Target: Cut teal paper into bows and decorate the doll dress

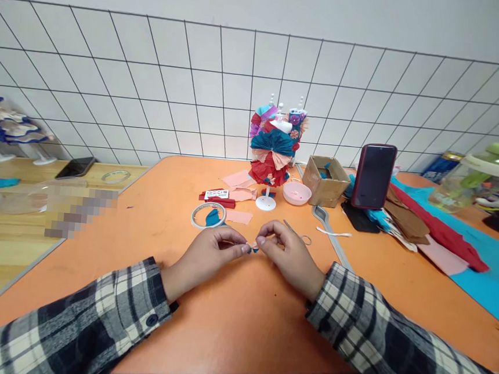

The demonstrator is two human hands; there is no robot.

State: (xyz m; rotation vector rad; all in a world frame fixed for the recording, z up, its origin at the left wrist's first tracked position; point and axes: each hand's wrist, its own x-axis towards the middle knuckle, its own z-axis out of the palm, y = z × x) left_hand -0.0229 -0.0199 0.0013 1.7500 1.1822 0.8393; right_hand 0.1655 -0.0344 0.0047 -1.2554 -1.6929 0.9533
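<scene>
Both hands meet above the middle of the orange table (219, 330), pinching a small piece of blue and pink crepe paper (253, 248). My left hand (209, 253) grips it from the left between thumb and forefinger. From the right, my right hand (287, 254) pinches its other side. Most of the piece is hidden by the fingertips. Just beyond my left hand lies a tape roll (193, 216) with blue paper (213, 217) inside its ring. Scissors (306, 239) lie partly behind my right hand. A doll-sized dress form (272, 145) in blue, pink and red ruffled paper stands behind.
A pink bowl (296, 194), a cardboard box (326, 182) and an upright phone (373, 177) stand toward the back. Folded coloured paper (438, 227) and a lidded jug (473, 177) are on the right. Pink paper scraps (238, 179) lie behind the tape. Another phone (75, 167) rests on the wooden table at left.
</scene>
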